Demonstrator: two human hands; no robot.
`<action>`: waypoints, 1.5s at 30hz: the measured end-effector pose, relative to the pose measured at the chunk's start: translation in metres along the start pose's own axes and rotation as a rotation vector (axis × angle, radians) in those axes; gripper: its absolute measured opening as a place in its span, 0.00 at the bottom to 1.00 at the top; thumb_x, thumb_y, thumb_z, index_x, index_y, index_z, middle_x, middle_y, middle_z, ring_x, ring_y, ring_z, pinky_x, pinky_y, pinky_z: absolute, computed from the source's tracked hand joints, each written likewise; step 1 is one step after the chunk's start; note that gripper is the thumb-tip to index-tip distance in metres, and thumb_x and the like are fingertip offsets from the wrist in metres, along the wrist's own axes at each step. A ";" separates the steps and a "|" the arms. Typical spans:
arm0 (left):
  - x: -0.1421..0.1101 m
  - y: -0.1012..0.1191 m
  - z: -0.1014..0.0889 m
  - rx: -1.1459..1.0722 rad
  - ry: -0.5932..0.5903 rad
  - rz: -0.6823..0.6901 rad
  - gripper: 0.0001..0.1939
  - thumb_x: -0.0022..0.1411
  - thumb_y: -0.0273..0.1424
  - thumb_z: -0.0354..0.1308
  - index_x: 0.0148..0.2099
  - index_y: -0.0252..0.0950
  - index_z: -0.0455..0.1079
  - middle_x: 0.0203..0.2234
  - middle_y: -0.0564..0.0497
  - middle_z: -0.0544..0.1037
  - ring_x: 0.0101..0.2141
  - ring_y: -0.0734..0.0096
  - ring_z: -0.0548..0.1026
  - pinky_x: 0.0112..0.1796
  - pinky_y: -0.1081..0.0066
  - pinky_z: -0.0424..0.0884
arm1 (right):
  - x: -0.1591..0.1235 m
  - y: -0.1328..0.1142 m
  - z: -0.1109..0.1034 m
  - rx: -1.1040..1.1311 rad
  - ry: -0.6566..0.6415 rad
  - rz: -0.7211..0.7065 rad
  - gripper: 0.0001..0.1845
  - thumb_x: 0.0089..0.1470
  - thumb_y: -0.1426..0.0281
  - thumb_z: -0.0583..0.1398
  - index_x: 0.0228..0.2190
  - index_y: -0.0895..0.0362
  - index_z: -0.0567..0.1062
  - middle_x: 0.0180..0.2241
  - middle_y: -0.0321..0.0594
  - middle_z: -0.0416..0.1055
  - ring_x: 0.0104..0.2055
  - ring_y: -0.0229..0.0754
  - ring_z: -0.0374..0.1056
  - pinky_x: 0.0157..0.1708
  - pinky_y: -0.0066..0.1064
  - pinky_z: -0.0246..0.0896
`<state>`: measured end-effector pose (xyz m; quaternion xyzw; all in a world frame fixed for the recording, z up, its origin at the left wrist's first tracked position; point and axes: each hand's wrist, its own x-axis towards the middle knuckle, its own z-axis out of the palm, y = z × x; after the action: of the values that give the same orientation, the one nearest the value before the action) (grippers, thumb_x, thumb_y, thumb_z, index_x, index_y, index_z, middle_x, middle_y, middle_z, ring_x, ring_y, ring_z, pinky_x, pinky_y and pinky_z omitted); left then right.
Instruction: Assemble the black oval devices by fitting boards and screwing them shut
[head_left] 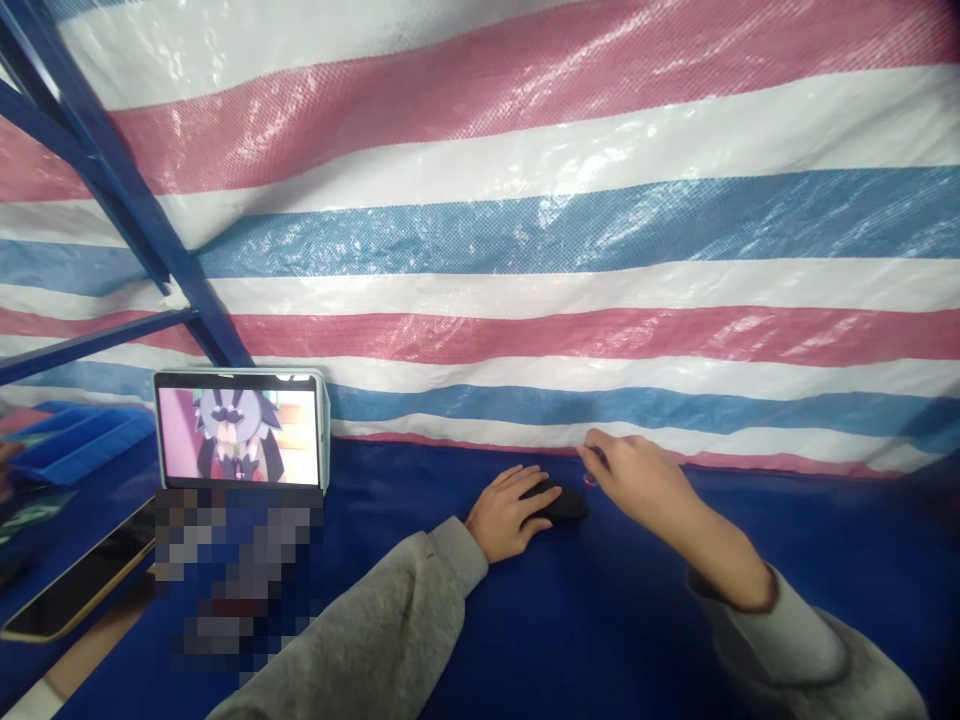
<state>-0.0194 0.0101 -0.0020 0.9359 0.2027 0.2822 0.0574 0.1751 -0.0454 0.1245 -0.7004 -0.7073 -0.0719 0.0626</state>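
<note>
A blue desk (600, 620) runs up to a sheet of striped tarp (525, 230) in red, white and blue, its woven plastic shiny and creased. On the desk, near the foot of the tarp, the left hand (516, 512) lies palm down with its fingers spread over a low black object (566, 503), touching it rather than clamped around it. Just beyond that object's right end, the right hand (630, 475) has its thumb and forefinger curled in toward each other above a small reddish piece (589, 481); whether they pinch it, I cannot tell.

The black object is rounded and probably light and stiff, with a smooth skin that could slide on the desk. Its sides would likely give the best hold, thumb on one and fingers on the other, with little pressure needed. The reddish piece is too small to make out; it would probably suit only a fingertip pinch and be easy to drop.

Well to the left, a tablet (236, 430) stands upright in a pale case, showing a cartoon figure. Past it are a dark phone (82, 570) and a blue tray (82, 440), below a blue metal frame (97, 170).
</note>
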 end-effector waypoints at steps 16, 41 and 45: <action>-0.001 -0.002 0.002 0.032 0.000 0.034 0.22 0.69 0.42 0.47 0.60 0.40 0.63 0.57 0.45 0.68 0.59 0.61 0.64 0.60 0.55 0.60 | -0.002 -0.001 0.001 0.199 0.012 -0.181 0.17 0.56 0.78 0.48 0.33 0.56 0.75 0.33 0.41 0.72 0.33 0.39 0.68 0.32 0.29 0.54; -0.001 -0.001 0.001 0.019 0.011 0.023 0.22 0.69 0.42 0.48 0.60 0.40 0.64 0.56 0.44 0.68 0.58 0.61 0.65 0.59 0.55 0.60 | -0.002 0.001 0.003 0.205 0.029 -0.122 0.21 0.55 0.76 0.47 0.47 0.57 0.72 0.32 0.42 0.76 0.32 0.43 0.71 0.32 0.31 0.56; -0.001 -0.001 0.001 0.022 0.018 0.021 0.21 0.69 0.42 0.48 0.60 0.40 0.64 0.56 0.45 0.68 0.58 0.62 0.65 0.60 0.55 0.60 | -0.002 0.000 0.003 0.192 0.059 -0.152 0.22 0.51 0.78 0.50 0.46 0.56 0.72 0.40 0.43 0.75 0.34 0.43 0.71 0.33 0.31 0.56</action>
<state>-0.0201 0.0105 -0.0034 0.9360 0.1965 0.2889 0.0424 0.1753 -0.0468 0.1213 -0.6333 -0.7597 -0.0287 0.1444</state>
